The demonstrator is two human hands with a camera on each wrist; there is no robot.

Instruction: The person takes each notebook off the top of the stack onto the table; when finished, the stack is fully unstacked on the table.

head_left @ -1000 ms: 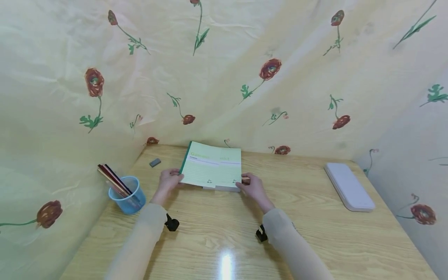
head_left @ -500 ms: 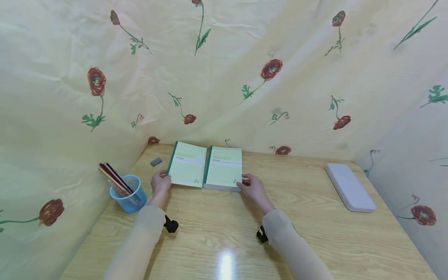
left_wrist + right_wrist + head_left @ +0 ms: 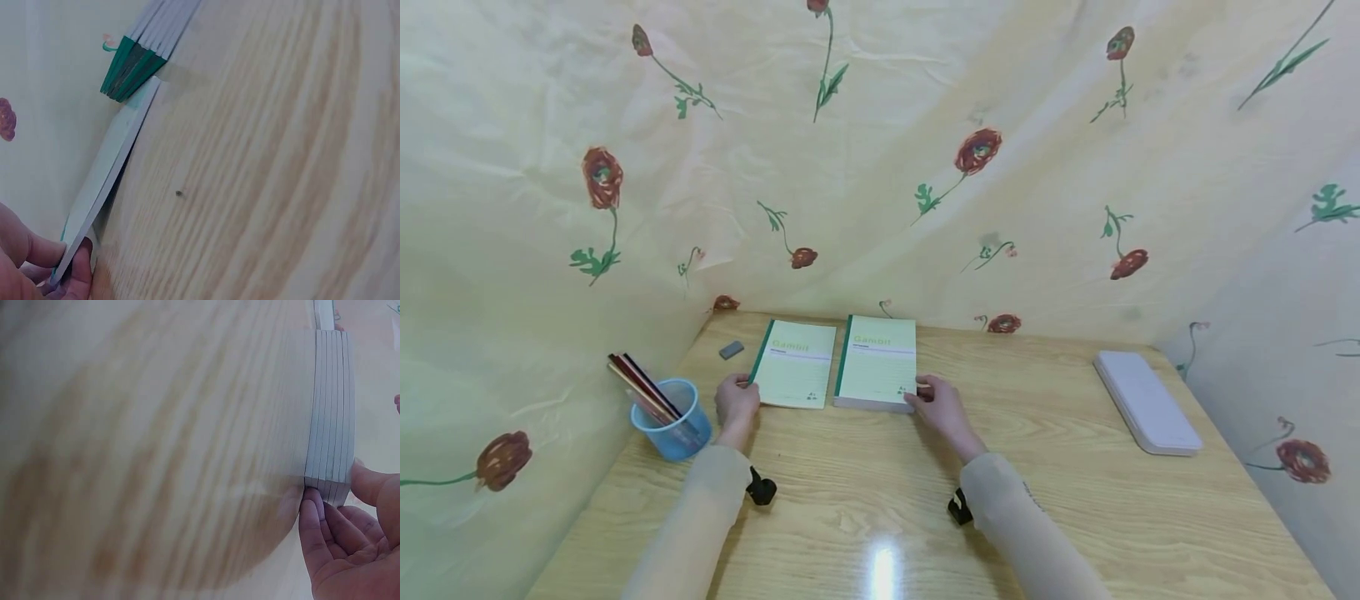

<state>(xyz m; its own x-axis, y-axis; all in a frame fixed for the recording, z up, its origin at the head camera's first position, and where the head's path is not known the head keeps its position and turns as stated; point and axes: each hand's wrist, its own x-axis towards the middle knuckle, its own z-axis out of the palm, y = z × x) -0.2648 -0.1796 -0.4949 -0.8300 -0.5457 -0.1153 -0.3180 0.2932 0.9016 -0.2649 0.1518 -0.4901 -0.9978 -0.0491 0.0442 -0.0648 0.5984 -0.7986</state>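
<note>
A thin pale-green notebook with a dark green spine lies nearly flat at the back left of the table. My left hand pinches its lower left corner, thumb over the cover and fingers beneath; in the left wrist view that edge of the notebook is slightly raised off the wood. Just right of it stands a stack of matching notebooks, several thick in the right wrist view. My right hand grips the stack's lower right corner, thumb at the top cover and curled fingertips against the side near the table.
A blue cup of pencils stands left of my left hand. Behind that hand lies a small grey eraser. A white, rounded case is at the far right. Flower-patterned cloth rises behind the wooden table.
My left hand has drawn the top notebook leftward off the stack and lowered it beside it, leaving a narrow gap. The right hand has stayed at the stack's corner.
</note>
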